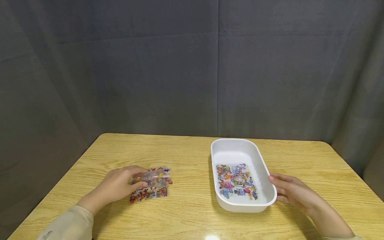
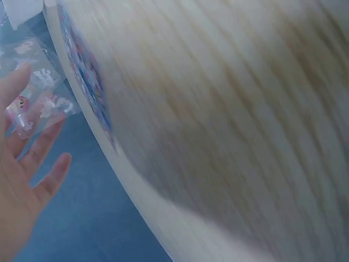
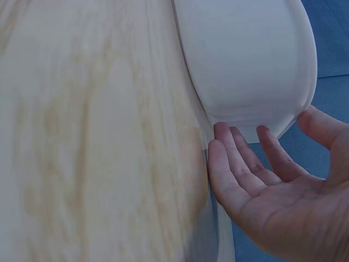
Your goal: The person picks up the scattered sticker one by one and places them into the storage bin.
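Observation:
Between thumb and fingers, my left hand [image 1: 123, 181] holds a clear sticker sheet [image 1: 156, 173] printed with small colourful figures. Beneath it, another sticker sheet [image 1: 150, 194] lies on the table, partly covered by the held one. The left wrist view shows the held sheet [image 2: 41, 73] lifted off the tabletop, near the extended fingers. At the right, my right hand [image 1: 295, 191] grips the near right side of a white plastic tray [image 1: 244, 207]. Its thumb is on the rim, with the fingers against the outer wall [image 3: 245, 65]. Inside the tray lies a colourful sticker sheet [image 1: 237, 181].
A wood-grain table [image 1: 192, 213] carries everything, its far edge against a dark grey curtain [image 1: 168, 83]. More curtain hangs at the left and right sides. The tray has raised walls and rounded corners.

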`<state>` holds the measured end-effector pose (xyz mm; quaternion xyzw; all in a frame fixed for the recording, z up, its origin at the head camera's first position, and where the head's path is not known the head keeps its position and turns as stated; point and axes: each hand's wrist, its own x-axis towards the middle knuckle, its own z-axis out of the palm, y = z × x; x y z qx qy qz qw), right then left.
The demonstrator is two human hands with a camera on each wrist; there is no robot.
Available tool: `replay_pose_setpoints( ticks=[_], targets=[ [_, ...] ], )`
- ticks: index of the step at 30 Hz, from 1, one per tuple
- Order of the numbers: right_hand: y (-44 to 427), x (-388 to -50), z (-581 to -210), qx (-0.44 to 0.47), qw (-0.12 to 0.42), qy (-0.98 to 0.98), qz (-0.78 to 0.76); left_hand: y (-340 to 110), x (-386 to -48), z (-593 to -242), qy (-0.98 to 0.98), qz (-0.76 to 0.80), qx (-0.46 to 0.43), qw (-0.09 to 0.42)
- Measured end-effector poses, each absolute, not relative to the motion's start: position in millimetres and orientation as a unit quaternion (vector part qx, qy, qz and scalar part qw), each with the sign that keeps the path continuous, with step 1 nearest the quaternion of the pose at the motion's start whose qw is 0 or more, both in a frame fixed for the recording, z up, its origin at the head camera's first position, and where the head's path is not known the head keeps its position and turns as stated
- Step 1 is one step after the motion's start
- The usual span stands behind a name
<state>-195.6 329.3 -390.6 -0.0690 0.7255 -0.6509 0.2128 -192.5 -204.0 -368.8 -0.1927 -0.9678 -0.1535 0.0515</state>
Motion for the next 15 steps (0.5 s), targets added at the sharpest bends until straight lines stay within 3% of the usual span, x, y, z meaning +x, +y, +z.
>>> replay_pose_setpoints(
  ticks=[15],
  targets=[
    [329, -196, -391, -0.069, 0.209, 0.726, -0.652, -178, -188, -361, -0.959, -0.157, -0.224, 0.074]
  ],
)
